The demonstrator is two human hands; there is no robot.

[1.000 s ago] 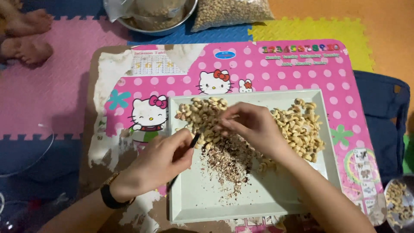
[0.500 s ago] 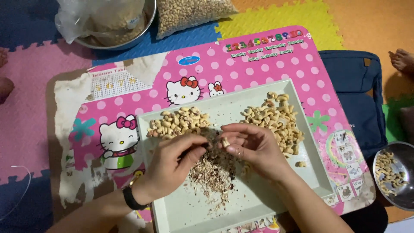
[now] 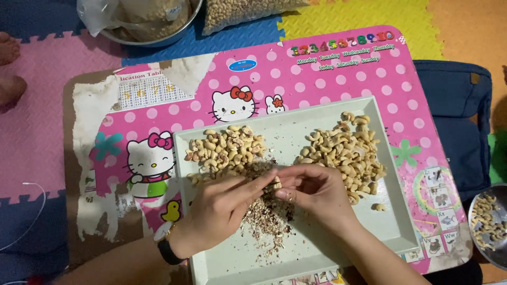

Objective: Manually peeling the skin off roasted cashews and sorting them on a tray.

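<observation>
Floor of foam puzzle mats point(image 3: 47, 158) in pink, blue, yellow and orange; on it a low pink polka-dot table point(image 3: 338, 74) with cartoon cats, its covering peeled off at the left.

Both hands meet mid-frame over one pale green rectangular tray point(image 3: 391, 232). Left hand point(image 3: 222, 211) and right hand point(image 3: 317, 190) are both pinched shut on one cashew nut point(image 3: 274, 183), held between the fingertips of the two hands; most of the nut is hidden by them. Can't tell whether the left hand also holds a tool.

Directly under the fingers: one heap of brown skin flakes point(image 3: 266, 221). Two cashew piles on the tray: unpeeled pile point(image 3: 227, 150) upper left of the hands, peeled pile point(image 3: 343, 153) upper right. One stray nut point(image 3: 378, 207) lies apart at the right.

One black wristwatch point(image 3: 168, 248), lower left.

Cut off by the frame: metal bowl point(image 3: 153, 21) with a plastic bag at the top, sack of nuts point(image 3: 248, 10) beside it, second bowl point(image 3: 488, 224) with nuts at the right edge.
</observation>
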